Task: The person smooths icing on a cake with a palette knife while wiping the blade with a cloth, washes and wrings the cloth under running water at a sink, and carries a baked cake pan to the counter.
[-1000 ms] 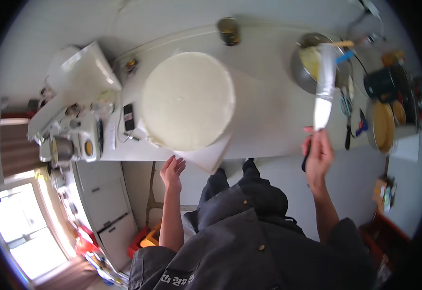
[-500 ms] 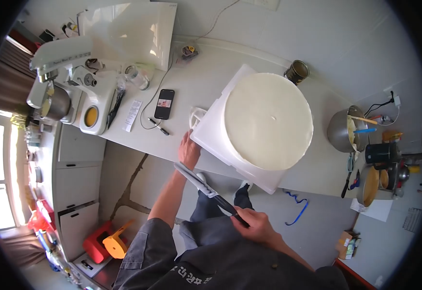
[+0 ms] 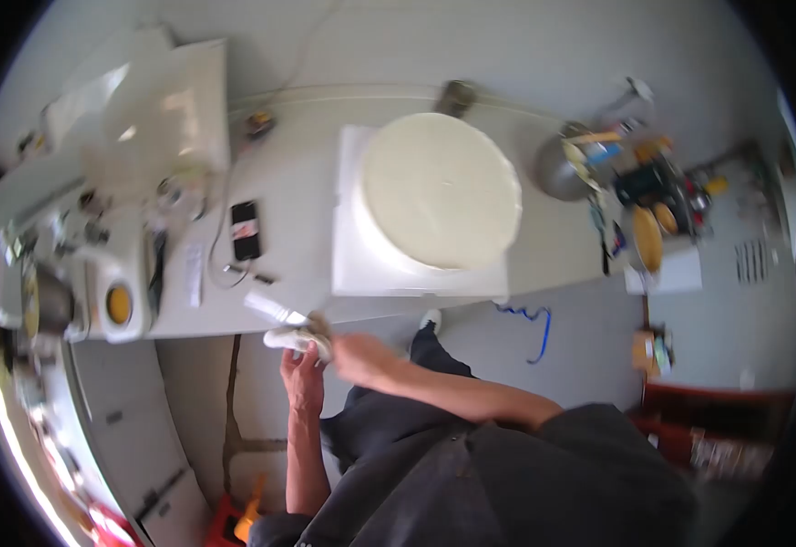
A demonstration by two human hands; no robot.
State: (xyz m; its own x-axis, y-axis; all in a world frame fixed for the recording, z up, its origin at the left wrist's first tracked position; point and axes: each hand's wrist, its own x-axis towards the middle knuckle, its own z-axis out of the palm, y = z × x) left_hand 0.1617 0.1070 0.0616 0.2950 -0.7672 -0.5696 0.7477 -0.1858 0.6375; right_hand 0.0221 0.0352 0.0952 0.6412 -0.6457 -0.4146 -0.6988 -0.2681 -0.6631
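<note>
My left hand (image 3: 303,376) is closed on a crumpled white cloth (image 3: 288,340) in front of the table's edge. My right hand (image 3: 354,359), blurred by motion, reaches across to it and holds an icing spatula (image 3: 275,310). The spatula's pale blade points up and left, just above the cloth; its handle is mostly hidden by my right hand. A large round cake (image 3: 441,191) with smooth white cream stands beyond my hands on a square white board (image 3: 350,246).
A phone (image 3: 245,231) and marker lie on the table's left side, near a stand mixer (image 3: 38,205). At the right are a metal bowl (image 3: 562,169) with utensils and a round tan-rimmed pan (image 3: 646,239). A blue strip (image 3: 544,337) hangs or lies past the front edge.
My left hand has picked up the cloth from the table and drawn it toward me. My right hand has brought the spatula left to the cloth. The view has turned, and the board looks squarer.
</note>
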